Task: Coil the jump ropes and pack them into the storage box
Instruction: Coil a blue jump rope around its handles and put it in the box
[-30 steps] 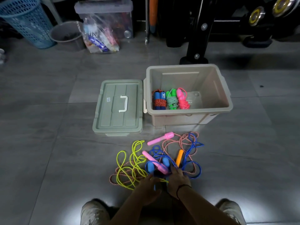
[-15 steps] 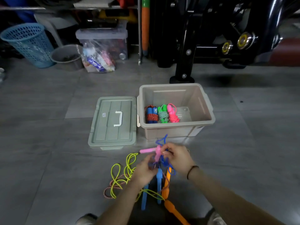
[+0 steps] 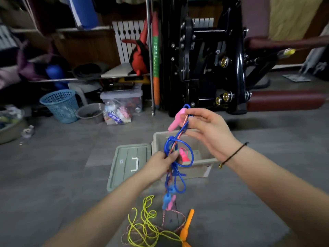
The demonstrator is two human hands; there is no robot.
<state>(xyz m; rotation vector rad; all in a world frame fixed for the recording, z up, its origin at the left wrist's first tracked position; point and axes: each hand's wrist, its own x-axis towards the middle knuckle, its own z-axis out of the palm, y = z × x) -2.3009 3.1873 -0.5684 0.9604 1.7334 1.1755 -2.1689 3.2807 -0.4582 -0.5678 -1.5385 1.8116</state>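
Observation:
My right hand (image 3: 206, 129) holds the top of a tangle of ropes high in the air, pinching a blue rope (image 3: 178, 141) and a red-white braided rope beside a pink handle (image 3: 176, 120). My left hand (image 3: 160, 164) grips the same tangle lower down. Blue and pink handles (image 3: 168, 200) dangle beneath it. A yellow-green rope (image 3: 144, 227) and orange handles (image 3: 187, 227) lie on the floor below. The beige storage box (image 3: 204, 168) stands open behind the tangle, with a coiled pink rope (image 3: 184, 155) visible inside.
The box's grey-green lid (image 3: 128, 164) lies flat left of the box. A black exercise machine (image 3: 204, 59) stands behind. A blue basket (image 3: 60, 106), a grey bowl (image 3: 89, 113) and a clear bin with bags (image 3: 121, 106) sit at the back left.
Both hands lifted the blue and braided ropes from the floor up in front of the box, my right hand rising highest. The camera tilted upward, showing more of the room.

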